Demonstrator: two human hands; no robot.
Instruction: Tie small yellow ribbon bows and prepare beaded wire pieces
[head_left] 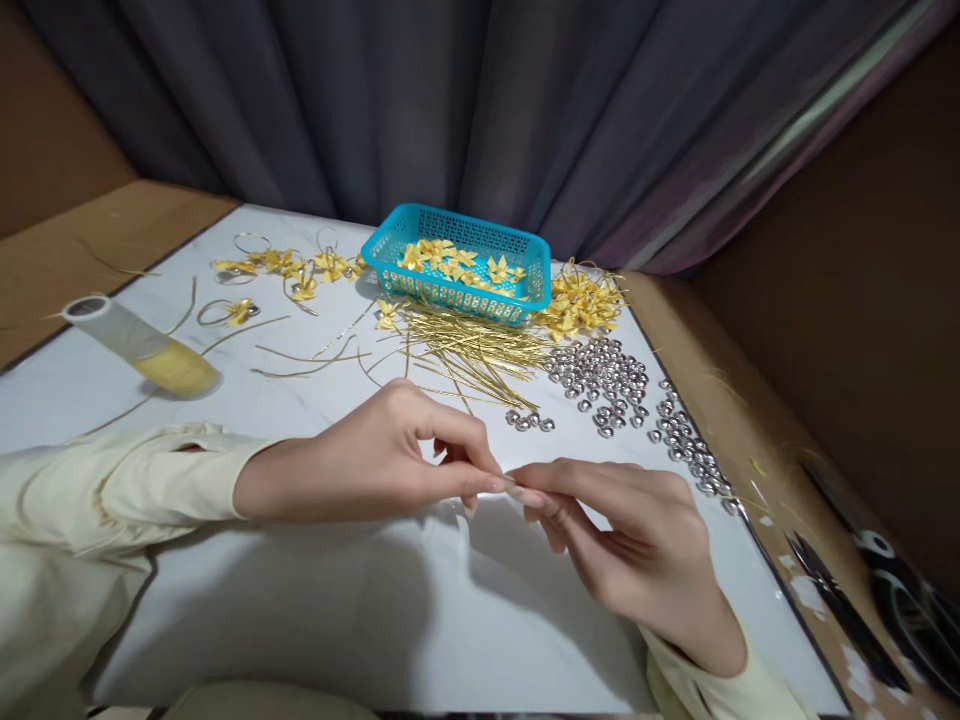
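My left hand (382, 455) is closed in a pinch, its thumb and index fingertip pressed together. The fingertips of my right hand (637, 540) are pinched too and meet the left ones above the white board (360, 610). Whatever sits between the fingertips is too small and too covered to name. Just beyond the hands lies a bundle of thin gold cords (476, 345). Silver bells (604, 375) are heaped to its right, with a few (529, 421) closer to my fingers.
Yellow ribbon flowers lie in a blue plastic basket (457, 295) and in a pile (581, 303) beside it. Looped cords with flowers (281, 262) are at the back left. A clear tube with yellow contents (142, 345) lies left. Scissors (904, 600) and a slim black tool (847, 610) lie right.
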